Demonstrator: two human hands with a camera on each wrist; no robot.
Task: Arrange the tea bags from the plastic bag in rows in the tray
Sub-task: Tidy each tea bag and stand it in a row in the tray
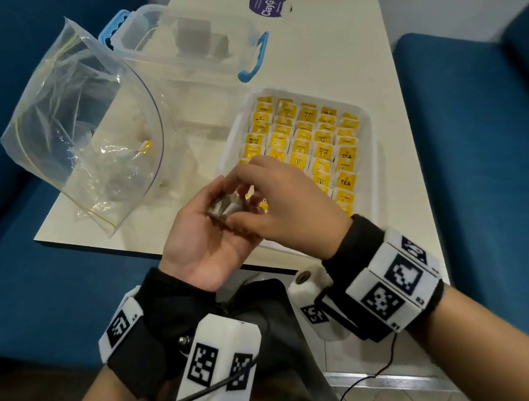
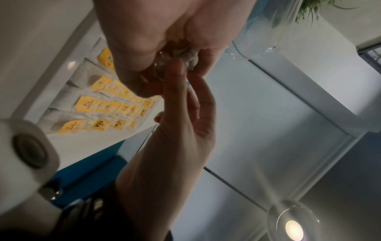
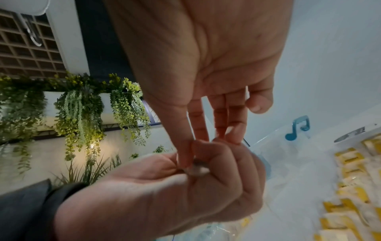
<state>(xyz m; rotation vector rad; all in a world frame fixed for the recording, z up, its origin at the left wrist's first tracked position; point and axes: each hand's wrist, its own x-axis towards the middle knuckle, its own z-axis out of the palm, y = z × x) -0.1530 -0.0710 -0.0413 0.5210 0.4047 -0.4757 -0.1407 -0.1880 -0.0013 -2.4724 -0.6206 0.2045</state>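
left hand [image 1: 206, 239]: my palm up, fingers half curled, cupping small grey-white tea bag [image 1: 225, 207]
right hand [image 1: 284, 210]: my fingertips pinch same bag
bag position: above near-left corner of white plastic tray [image 1: 373, 169]

Five columns of yellow-tagged tea bags [image 1: 303, 140] are filling one white tray [image 1: 373, 169]; the exact number of bags cannot be told, the near rows being hidden. One clear plastic bag [image 1: 71, 121] is lying on one counter [image 1: 319, 63]. One lidded clear box [image 1: 184, 38] is standing behind it. Two hands are meeting over one small tea bag [image 1: 224, 207].
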